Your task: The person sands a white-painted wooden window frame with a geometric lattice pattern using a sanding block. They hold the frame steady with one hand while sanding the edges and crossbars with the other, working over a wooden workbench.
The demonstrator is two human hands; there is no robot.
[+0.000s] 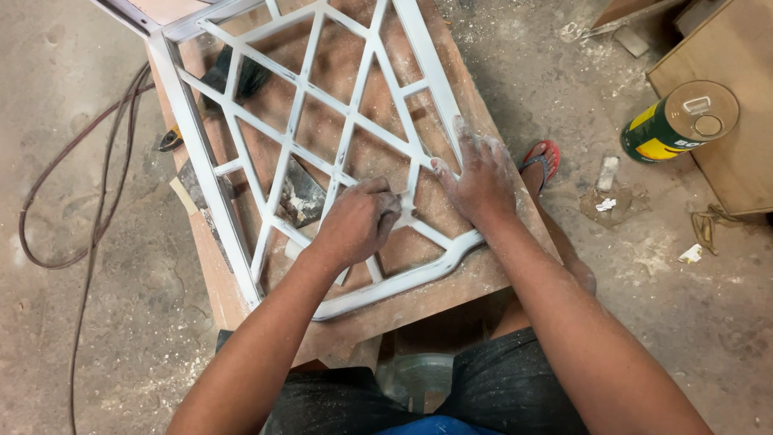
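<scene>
The white lattice frame (322,137) lay flat on a brown board that served as the counter (475,278), its curved lower rail running just inside the counter's near edge and its far end cut off by the top of the view. Lying flat there, it probably gave both hands something firm to press against.

The left hand (354,225) was curled into a loose fist over a crossing of the thin bars near the frame's near end, fingers (385,203) closed on something small and pale at their tips. It may have been a scrap of sandpaper or a pad, but the knuckles hid most of it and I could not tell which. The right hand (483,181) lay spread and flat, fingers wide and holding nothing, palm bearing down on the thick side bar toward the counter's right edge, seemingly to keep the frame from sliding while the other hand worked. Both hands were dusted white.

Under the lattice, toward the counter's left edge, a broad scraper (302,197) showed through the openings, crusted with pale filler and broken up by the bars. A dark brush (241,76) lay farther back, also partly covered.

On the dusty floor (113,338), a cable (97,209) looped left of the counter. To the right, a green and yellow can (680,121) lay on its side against a wooden box (741,137), and a red sandal (541,161) peeked out beside the right wrist. The counter's legs were hidden by the person's lap.
</scene>
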